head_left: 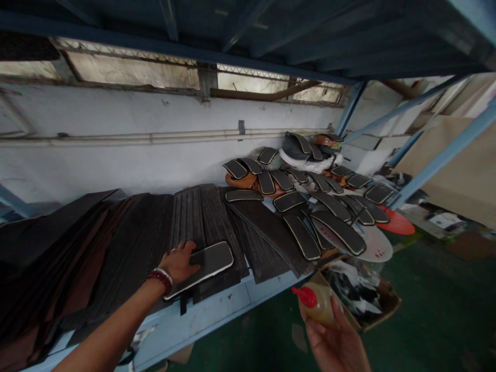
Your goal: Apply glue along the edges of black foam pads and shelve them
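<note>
My left hand (180,263), with a beaded bracelet at the wrist, rests fingers apart on the near end of a dark oblong pad with a pale edge (213,260). That pad lies on dark ribbed sheets (194,212) near the shelf's front edge. In my right hand (329,330) is a squeeze bottle (322,305) of yellowish contents, its red nozzle pointing left. The bottle is held in front of the shelf, apart from the pad.
Many similar pads (302,236) lie spread to the right over sheets and bundles. Stacked dark sheets (89,248) fill the left. Below the shelf stands a cardboard box (389,310) of scraps. A blue post (437,163) rises at the right, and an upper shelf (248,57) hangs overhead.
</note>
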`<state>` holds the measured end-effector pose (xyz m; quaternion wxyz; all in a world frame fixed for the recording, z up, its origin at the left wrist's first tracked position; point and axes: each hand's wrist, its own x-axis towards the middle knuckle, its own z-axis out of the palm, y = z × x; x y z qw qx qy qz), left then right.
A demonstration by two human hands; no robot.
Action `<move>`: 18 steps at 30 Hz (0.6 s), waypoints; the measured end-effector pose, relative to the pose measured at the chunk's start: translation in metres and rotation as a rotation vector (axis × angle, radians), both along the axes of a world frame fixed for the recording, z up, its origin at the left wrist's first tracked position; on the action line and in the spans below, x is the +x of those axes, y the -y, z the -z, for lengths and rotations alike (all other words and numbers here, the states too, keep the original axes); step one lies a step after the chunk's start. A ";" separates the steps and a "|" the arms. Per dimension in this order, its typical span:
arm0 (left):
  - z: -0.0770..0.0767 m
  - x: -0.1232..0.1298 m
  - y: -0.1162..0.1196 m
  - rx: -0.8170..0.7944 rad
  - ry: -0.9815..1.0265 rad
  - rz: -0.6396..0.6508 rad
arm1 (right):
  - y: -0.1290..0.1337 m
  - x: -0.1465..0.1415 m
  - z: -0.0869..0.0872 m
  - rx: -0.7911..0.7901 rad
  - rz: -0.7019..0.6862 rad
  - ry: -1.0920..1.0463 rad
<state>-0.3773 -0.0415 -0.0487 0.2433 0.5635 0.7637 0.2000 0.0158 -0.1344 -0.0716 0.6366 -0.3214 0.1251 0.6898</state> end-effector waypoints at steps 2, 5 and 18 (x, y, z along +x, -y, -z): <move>-0.001 0.000 -0.005 -0.035 -0.050 0.054 | 0.004 0.001 0.004 0.002 0.021 0.006; -0.004 0.000 -0.008 -0.068 -0.080 0.125 | 0.008 0.002 0.006 0.004 0.036 0.016; -0.052 0.020 0.029 -0.243 0.257 0.491 | -0.008 0.000 -0.045 0.224 -0.054 0.286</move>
